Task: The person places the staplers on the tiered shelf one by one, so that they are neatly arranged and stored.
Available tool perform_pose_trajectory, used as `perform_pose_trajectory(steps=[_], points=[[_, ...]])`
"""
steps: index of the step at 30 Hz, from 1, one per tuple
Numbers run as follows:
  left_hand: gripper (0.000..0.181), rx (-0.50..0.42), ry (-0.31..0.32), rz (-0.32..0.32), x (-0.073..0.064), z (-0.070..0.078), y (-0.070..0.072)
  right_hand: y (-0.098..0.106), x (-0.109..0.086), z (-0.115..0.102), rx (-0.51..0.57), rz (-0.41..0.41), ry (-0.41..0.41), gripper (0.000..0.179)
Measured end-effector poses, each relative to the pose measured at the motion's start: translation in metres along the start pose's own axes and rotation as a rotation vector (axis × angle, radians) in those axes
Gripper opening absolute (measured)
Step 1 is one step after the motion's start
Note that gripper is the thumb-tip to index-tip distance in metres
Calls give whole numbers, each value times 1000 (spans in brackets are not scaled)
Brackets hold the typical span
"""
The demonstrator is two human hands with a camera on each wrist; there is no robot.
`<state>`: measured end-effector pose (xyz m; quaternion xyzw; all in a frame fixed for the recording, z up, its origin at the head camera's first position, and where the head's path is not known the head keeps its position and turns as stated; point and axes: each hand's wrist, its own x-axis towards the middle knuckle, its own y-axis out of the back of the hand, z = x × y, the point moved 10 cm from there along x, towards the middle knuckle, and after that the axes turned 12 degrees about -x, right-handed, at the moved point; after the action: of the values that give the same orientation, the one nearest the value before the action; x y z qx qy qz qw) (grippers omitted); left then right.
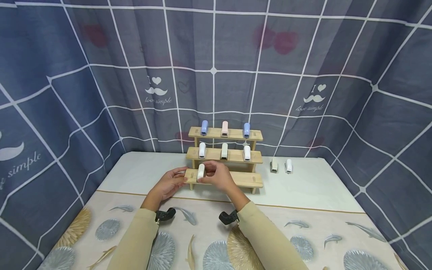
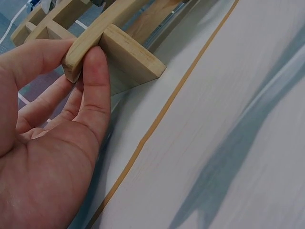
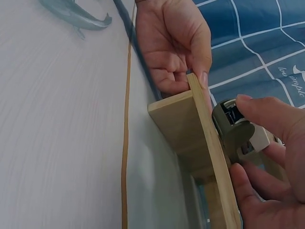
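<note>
A three-step wooden display stand (image 1: 243, 180) stands on the white surface. My left hand (image 1: 168, 184) pinches the left end of its lowest step, thumb and fingertips on the board (image 2: 88, 43) in the left wrist view. My right hand (image 1: 218, 176) holds a small pale stapler (image 1: 201, 171) upright at the left part of that step. From the right wrist this stapler (image 3: 231, 121) looks olive, with thumb and fingers at its opposite ends. Whether its base fully touches the board is hard to tell.
Staplers in a row top the upper step, blue (image 1: 204, 127), pink (image 1: 224, 128) and blue (image 1: 246, 130). On the middle step are white (image 1: 202, 150), pale green (image 1: 224, 151) and white (image 1: 247, 153) ones. Two more staplers (image 1: 273, 165) lie right of the stand. A grid-patterned curtain (image 1: 189, 90) hangs behind.
</note>
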<state>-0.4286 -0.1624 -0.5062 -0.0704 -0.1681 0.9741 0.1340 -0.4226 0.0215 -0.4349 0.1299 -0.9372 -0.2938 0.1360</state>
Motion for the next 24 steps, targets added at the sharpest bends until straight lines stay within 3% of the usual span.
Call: perform_pose_trajectory(steps=[24], points=[[66,-14,-1,-3,0,-1,1,-1,-4,2,37,13,-7,62]])
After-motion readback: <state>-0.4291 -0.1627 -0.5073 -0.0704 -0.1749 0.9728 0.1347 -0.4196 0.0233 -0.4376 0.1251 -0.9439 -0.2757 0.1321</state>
